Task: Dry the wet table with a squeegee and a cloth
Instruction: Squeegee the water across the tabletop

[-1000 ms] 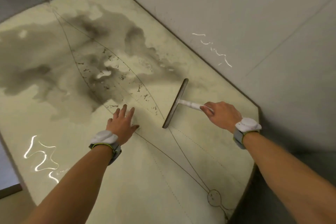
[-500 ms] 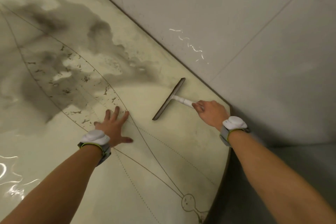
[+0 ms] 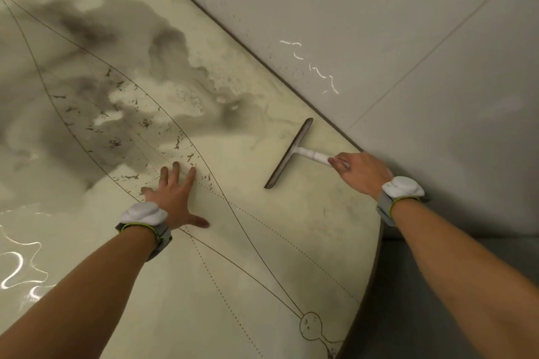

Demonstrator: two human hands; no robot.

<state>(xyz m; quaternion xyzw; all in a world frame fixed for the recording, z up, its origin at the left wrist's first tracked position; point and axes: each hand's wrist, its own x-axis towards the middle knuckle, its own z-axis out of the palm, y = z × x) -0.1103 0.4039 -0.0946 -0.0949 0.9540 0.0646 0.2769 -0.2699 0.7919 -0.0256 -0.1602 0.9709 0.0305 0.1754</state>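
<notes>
Toward 2 o'clock in your view, close beside the wall (image 3: 379, 23), your right hand (image 3: 361, 173) gripped the squeegee (image 3: 288, 154). Its fingers (image 3: 338, 163) were clenched round the end of the white handle. The dark blade lay on the surface (image 3: 248, 256), running from 1 o'clock down to 7 o'clock, and its far tip was near the wall edge.

At roughly 8 o'clock from the blade, your left hand (image 3: 175, 195) pressed flat on the surface with its fingers (image 3: 191, 175) spread and released, grasping nothing.

You looked to be partway through the job, at most. The stretch nearest you, from 4 o'clock round to 7 o'clock, read pale and matte, so it was probably already swept. A broad dark sheet of water (image 3: 131, 46) covered the surface from 9 o'clock up to 12 o'clock, with its near edge just beyond the blade and your left fingertips. Bright rippled glints at 8 o'clock by the left edge suggested more standing water there. No cloth was in view, so the wiping step appeared not yet begun.

The squeegee itself was a plain T shape, with a long, thin, straight blade on a short white stem.
</notes>
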